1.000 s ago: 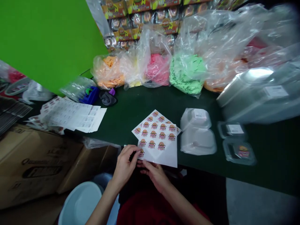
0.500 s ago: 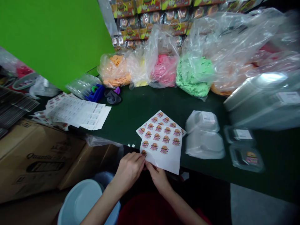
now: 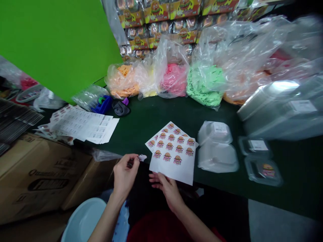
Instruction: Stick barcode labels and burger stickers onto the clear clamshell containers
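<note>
My left hand (image 3: 125, 174) pinches a small peeled burger sticker (image 3: 142, 157) between thumb and forefinger, just over the table's front edge. The sticker's pale underside shows. My right hand (image 3: 166, 188) is at the lower edge of a white sticker sheet (image 3: 158, 166), fingers spread and thumb touching the sheet's edge. Rows of cartoon burger stickers cover the sheet's upper part; its lower strip is bare. Beneath it lies a second sticker sheet (image 3: 170, 125), turned at an angle. Right of the sheets stands an open clear clamshell box (image 3: 218, 158) with a white label on its lid.
Another open clamshell (image 3: 263, 171) bears a burger sticker; stacked clear boxes (image 3: 277, 111) stand behind it. Bags of orange, pink and green pieces (image 3: 205, 84) line the back. Label sheets (image 3: 83, 122) lie left. Cartons (image 3: 42, 178) and a pale blue basin (image 3: 85, 218) are below.
My left hand has moved left, away from the sheet, with the sticker lifted off its lower left corner. The fingers of my right hand have spread apart.
</note>
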Demonstrator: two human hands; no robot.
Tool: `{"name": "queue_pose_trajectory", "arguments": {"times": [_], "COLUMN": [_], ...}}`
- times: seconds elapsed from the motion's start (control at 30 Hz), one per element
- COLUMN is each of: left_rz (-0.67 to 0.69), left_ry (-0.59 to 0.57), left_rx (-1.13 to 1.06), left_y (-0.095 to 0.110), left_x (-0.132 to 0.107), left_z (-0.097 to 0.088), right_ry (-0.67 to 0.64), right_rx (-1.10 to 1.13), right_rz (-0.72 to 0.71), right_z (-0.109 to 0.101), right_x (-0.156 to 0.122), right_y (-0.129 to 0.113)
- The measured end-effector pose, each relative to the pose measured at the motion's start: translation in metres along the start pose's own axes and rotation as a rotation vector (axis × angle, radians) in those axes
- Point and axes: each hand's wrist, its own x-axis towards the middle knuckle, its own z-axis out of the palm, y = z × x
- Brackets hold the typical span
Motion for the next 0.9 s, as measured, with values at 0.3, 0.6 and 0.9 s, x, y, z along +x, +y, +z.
{"name": "queue_pose_trajectory", "arguments": {"times": [0.3,0.6,0.9], "left_rz": [0.517,0.288,0.373], "left_ry": [-0.086,-0.308,-0.545], "left_rx": [0.016,-0.236,-0.405], "left_y": [0.049,0.069,0.092], "left_x": [-0.049,-0.019,0.011], "left_z": [-0.001,-0.025,-0.010], "right_ry": [-0.124,-0.198,-0.234], "right_rx": [-0.010,0.151,0.233], "right_rz": [-0.140,-0.121,-0.178], "right_z": [-0.007,-0.021,-0.027], "right_x": [-0.043,-0.041,-0.055], "right_y": [-0.059,-0.082,-0.101]}}
